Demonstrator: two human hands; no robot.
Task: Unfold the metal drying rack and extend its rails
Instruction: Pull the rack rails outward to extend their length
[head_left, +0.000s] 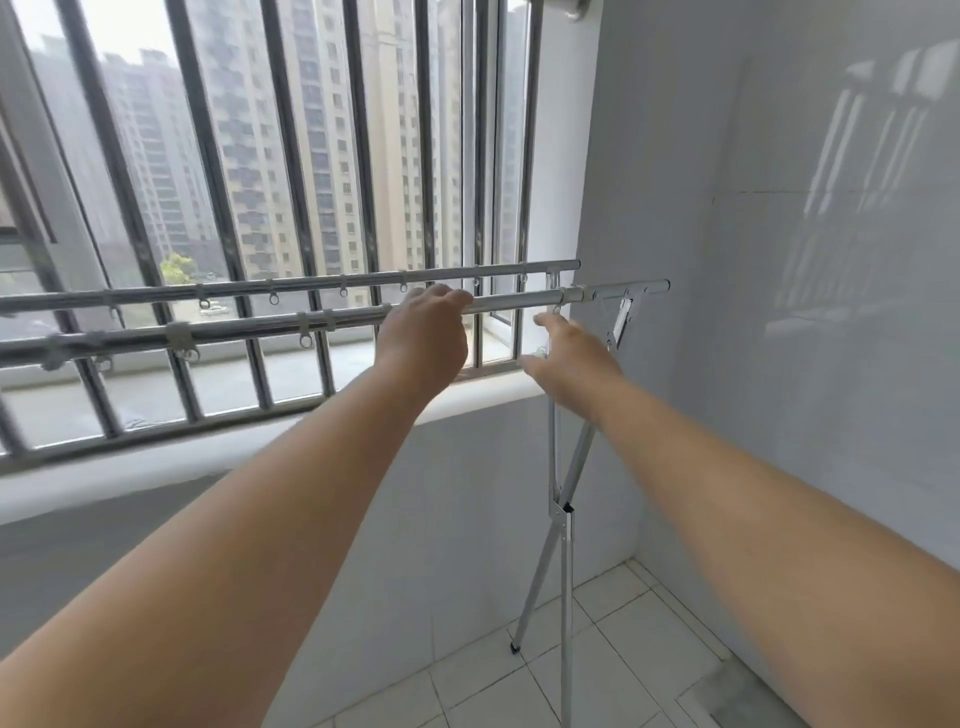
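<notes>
The metal drying rack (563, 499) stands unfolded in front of the window, its crossed legs on the tiled floor at the right. Two horizontal rails run leftward out of view: the far rail (311, 285) and the near rail (249, 328), both carrying small hanging rings. My left hand (426, 332) is curled over the near rail near its right end. My right hand (569, 358) hovers with fingers spread just below the rail's end joint (571, 294), beside the rack's upper bracket, holding nothing.
A barred window (291, 156) with a white sill (208, 457) lies right behind the rack. A tiled wall (779, 260) closes the right side, a short gap from the rail ends. Pale floor tiles (613, 649) lie below.
</notes>
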